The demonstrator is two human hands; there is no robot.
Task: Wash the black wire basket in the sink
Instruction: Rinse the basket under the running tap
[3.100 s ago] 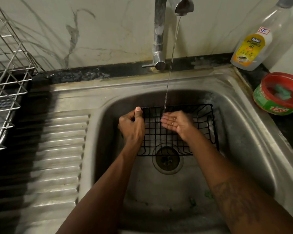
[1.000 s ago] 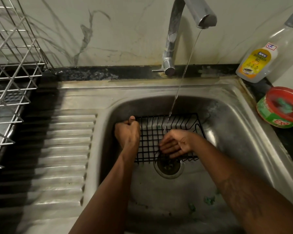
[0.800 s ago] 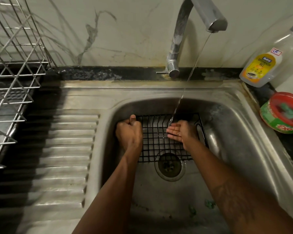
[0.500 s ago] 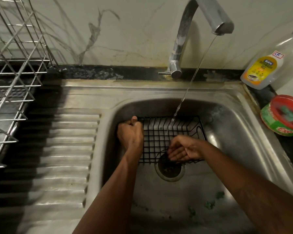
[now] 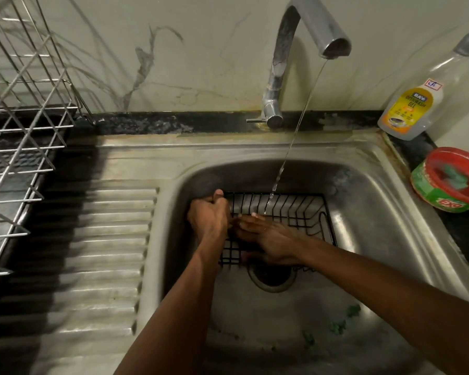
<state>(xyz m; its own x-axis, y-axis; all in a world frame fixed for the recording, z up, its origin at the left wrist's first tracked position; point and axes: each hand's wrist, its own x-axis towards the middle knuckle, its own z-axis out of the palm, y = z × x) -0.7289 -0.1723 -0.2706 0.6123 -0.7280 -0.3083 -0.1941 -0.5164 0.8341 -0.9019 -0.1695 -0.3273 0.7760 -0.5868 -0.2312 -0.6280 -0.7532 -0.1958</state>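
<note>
Here the basket sits in the sink, over the drain, with the tap's stream falling into it from 12 o'clock. The left hand is closed around its 9 o'clock rim. The right hand lies flat inside, fingers spread toward the left hand.

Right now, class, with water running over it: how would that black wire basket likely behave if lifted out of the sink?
The black wire basket is probably stiff: its thin grid keeps straight lines under the left hand. It is likely light, being mostly gaps. Wet from the water stream, its wires may be slippery.
</note>
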